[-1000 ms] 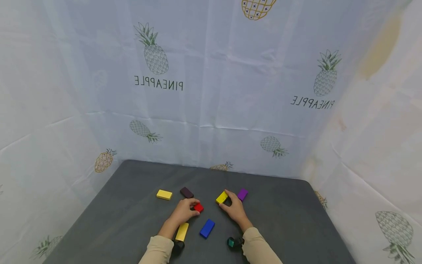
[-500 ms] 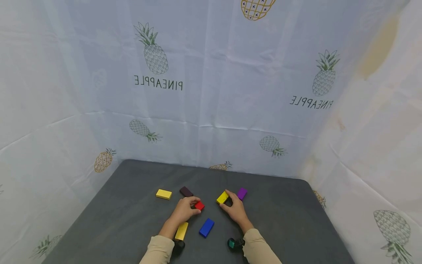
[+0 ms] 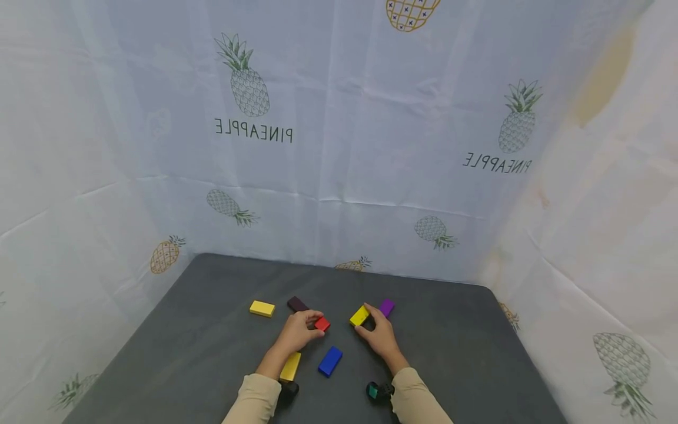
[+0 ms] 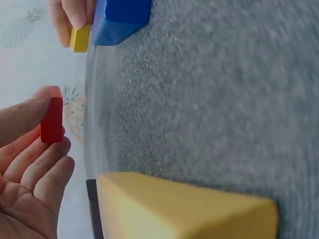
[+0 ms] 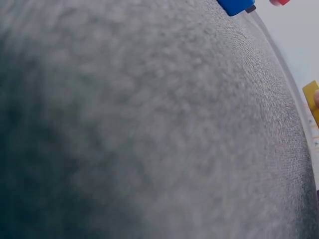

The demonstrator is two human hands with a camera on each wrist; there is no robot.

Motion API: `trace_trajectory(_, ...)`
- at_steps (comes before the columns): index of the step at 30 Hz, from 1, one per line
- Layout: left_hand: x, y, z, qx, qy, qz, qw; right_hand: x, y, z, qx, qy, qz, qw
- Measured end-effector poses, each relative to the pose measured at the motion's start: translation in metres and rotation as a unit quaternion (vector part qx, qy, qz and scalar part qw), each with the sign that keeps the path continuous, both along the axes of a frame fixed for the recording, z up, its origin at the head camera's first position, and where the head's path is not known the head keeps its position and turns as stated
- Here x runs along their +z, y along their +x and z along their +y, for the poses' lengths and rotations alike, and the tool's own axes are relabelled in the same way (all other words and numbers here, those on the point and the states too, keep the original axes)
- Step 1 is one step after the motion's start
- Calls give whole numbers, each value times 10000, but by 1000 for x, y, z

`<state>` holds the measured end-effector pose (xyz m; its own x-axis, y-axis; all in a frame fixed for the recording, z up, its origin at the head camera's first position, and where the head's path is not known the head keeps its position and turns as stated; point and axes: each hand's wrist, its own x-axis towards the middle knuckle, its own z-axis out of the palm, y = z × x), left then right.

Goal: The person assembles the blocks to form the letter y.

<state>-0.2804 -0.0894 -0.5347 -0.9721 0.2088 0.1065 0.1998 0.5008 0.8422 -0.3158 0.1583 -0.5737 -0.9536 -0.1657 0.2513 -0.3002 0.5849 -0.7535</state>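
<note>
My left hand (image 3: 296, 333) pinches a small red block (image 3: 322, 324) between thumb and fingers; in the left wrist view the red block (image 4: 52, 117) stands upright at the thumb tip. To its right, my right hand (image 3: 382, 337) holds a bright yellow block (image 3: 359, 315), thumb on the near end and a finger on the far end. The right wrist view catches only a corner of this yellow block (image 5: 310, 94) at its edge. Between the forearms lies a blue block (image 3: 330, 361). A pale yellow block (image 3: 290, 367) rests beside my left wrist.
Another pale yellow block (image 3: 262, 308) lies at the back left of the dark table (image 3: 212, 353). A dark brown block (image 3: 296, 304) sits just behind my left hand, partly covered by it. Behind my right hand is a purple block (image 3: 387, 307). A pineapple-print curtain (image 3: 339, 147) surrounds the table.
My left hand has moved slightly away and to the right with the red block. My right hand, still holding the bright yellow block, has shifted a little to the right. The head view has tilted slightly.
</note>
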Motion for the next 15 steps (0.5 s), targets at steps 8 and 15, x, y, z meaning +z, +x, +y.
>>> trace_trajectory(8, -1, 0, 7, -56, 57, 111, 9999, 3, 6, 6, -52, -87, -20, 9999)
trace_trajectory(15, -1, 2, 14, -128, 124, 181, 9997, 3, 11, 11, -108, -51, -55, 9999)
